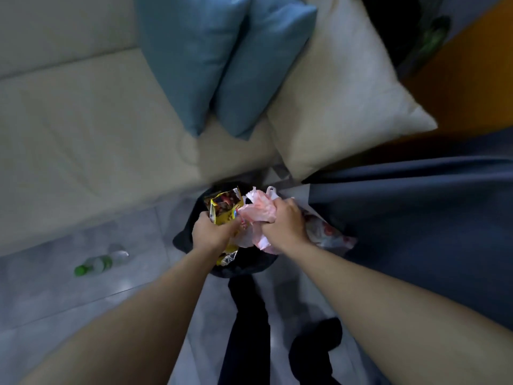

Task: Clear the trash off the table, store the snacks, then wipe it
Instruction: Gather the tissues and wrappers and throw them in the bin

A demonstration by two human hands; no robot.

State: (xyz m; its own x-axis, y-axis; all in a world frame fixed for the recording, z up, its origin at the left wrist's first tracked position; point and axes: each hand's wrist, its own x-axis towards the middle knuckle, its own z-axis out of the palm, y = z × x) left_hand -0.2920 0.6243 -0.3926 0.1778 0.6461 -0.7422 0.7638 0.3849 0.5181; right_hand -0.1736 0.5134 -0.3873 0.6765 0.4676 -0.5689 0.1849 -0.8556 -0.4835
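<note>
In the head view, both bare arms reach down over a round bin lined with a black plastic bag [183, 237], which stands on the grey tiled floor [50, 295] just beside a beige sofa [83, 129]. The left hand [212, 232] has its fingers curled tight round a crumpled yellow foil snack wrapper [225, 207]. The right hand [283, 221] clenches a wad of thin pink-and-white plastic bag [257, 213]. Both pieces of trash are above the bin's mouth and touch each other. The table is out of sight.

A second crumpled plastic bag with red print [329, 232] lies at the bin's right edge against a dark blue drape [416, 207]. A clear plastic bottle with a green label [100, 263] lies on the floor, well apart to the left.

The risks, as I judge them: the flimsy bag may spring open on release and catch on the rim or slide out beside the red-printed one. The wrapper could shed crumbs. The loose liner may slip inward if pushed. The bottle is easy to overlook.
</note>
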